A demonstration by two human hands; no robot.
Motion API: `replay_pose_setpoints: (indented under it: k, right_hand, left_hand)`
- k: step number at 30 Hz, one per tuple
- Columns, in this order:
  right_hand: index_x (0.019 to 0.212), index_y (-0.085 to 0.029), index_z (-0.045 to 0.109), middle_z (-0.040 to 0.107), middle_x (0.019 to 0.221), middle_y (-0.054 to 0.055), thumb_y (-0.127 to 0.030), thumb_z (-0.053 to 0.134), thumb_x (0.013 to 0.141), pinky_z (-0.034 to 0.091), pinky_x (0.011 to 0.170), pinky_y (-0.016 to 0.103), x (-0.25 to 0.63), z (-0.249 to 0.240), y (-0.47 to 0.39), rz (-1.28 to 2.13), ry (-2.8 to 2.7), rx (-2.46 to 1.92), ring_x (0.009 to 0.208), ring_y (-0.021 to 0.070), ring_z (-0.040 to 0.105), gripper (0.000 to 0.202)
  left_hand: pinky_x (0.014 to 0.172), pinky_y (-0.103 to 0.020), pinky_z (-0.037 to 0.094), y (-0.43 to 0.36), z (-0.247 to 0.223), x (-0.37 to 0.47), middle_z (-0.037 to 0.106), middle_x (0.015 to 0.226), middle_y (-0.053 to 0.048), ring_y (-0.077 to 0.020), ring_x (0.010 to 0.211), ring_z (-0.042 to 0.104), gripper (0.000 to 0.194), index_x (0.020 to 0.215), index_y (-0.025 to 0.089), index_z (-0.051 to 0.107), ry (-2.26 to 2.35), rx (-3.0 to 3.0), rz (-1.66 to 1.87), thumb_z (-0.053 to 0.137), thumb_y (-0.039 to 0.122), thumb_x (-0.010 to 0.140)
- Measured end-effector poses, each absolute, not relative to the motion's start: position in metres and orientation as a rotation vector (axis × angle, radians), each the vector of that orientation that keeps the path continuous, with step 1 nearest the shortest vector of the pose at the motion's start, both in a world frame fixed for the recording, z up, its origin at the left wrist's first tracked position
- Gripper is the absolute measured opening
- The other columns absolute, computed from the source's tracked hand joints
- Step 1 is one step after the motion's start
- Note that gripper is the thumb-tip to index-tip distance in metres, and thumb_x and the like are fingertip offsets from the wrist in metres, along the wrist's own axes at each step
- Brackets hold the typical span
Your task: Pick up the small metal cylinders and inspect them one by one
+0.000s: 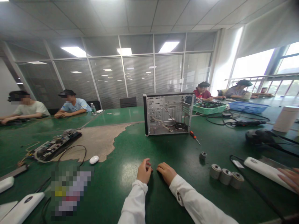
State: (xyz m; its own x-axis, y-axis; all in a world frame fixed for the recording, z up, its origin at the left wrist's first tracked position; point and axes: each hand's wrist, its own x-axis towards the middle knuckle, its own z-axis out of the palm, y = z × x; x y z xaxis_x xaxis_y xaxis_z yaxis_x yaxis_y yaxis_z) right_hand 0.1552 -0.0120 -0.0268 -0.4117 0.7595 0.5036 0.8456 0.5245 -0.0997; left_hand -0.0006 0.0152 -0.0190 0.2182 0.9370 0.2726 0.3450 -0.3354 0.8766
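Observation:
My left hand (144, 171) rests on the green table (130, 146), fingers loosely bent with the thumb apart, holding nothing. Close beside it, without touching, my right hand (166, 173) lies palm down with its fingers stretched out and nothing visible in them. Beyond both hands stands an open computer case (168, 115), its bare metal inside and a few cables showing. An orange-handled screwdriver (194, 137) lies by the case's right corner. To the right are a small metal cylinder (203, 155) and a row of larger grey cylinders (225, 176).
At left are a circuit board assembly (58, 144), a white mouse-like object (94, 160) and a white power bank-like device (25, 207). A green basket (210, 109), a blue basket (249, 107) and cables stand at right. Another person's hand (291, 177) touches a white device (268, 172). Several people sit around.

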Motion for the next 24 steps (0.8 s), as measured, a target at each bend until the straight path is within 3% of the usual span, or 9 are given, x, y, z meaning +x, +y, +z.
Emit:
replay_pose_setpoints:
  k: [5,10,13,16,21,24]
  right_hand:
    - [0.077,-0.019,0.059,0.059,0.076,0.004,-0.009,0.033,0.079,0.042,0.068,0.025,0.185,-0.026,-0.049,-0.307,-2.229,-1.277,0.073,0.013,0.052,0.028]
    - [0.093,-0.02,0.056,0.06,0.087,0.006,-0.019,0.034,0.079,0.042,0.073,0.029,0.254,-0.018,-0.09,-0.509,-2.058,-1.421,0.081,0.0155,0.054,0.026]
    - [0.094,-0.016,0.055,0.059,0.092,0.008,-0.029,0.037,0.078,0.038,0.08,0.033,0.308,-0.009,-0.114,-0.697,-1.629,-1.695,0.085,0.0181,0.054,0.027]
    - [0.097,-0.014,0.052,0.058,0.09,0.01,-0.033,0.035,0.077,0.04,0.075,0.033,0.357,-0.006,-0.132,-0.8,-1.341,-1.93,0.081,0.0214,0.054,0.032]
    - [0.082,-0.021,0.053,0.059,0.079,0.011,-0.034,0.033,0.073,0.041,0.066,0.037,0.402,-0.02,-0.142,-0.708,-1.399,-2.028,0.068,0.0251,0.055,0.026]
    - [0.08,-0.024,0.052,0.059,0.08,0.01,-0.034,0.035,0.07,0.04,0.068,0.038,0.41,-0.027,-0.14,-0.625,-1.458,-1.998,0.07,0.0256,0.056,0.022]
  left_hand:
    - [0.062,-0.023,0.045,0.015,-0.017,0.001,0.053,0.08,0.0,-0.0076,0.06,0.056,0.033,0.097,0.017,0.044,1.208,1.798,1.089,0.042,0.007,0.066]
    - [0.062,-0.023,0.045,0.017,-0.018,0.001,0.052,0.08,-0.001,-0.0076,0.058,0.056,0.033,0.097,0.016,0.044,1.219,1.8,1.085,0.041,0.007,0.066]
    - [0.062,-0.023,0.045,0.017,-0.019,0.001,0.052,0.081,-0.001,-0.0076,0.058,0.056,0.033,0.098,0.016,0.044,1.216,1.81,1.087,0.04,0.008,0.066]
    - [0.062,-0.024,0.045,0.018,-0.019,0.001,0.053,0.08,-0.001,-0.0079,0.058,0.056,0.033,0.098,0.016,0.045,1.215,1.822,1.081,0.04,0.008,0.066]
    - [0.061,-0.023,0.045,0.018,-0.019,0.001,0.053,0.079,-0.001,-0.0079,0.057,0.056,0.032,0.097,0.016,0.045,1.223,1.797,1.089,0.041,0.008,0.066]
    - [0.061,-0.022,0.045,0.017,-0.018,0.001,0.053,0.079,-0.001,-0.0072,0.057,0.055,0.032,0.097,0.017,0.046,1.223,1.784,1.083,0.042,0.007,0.066]
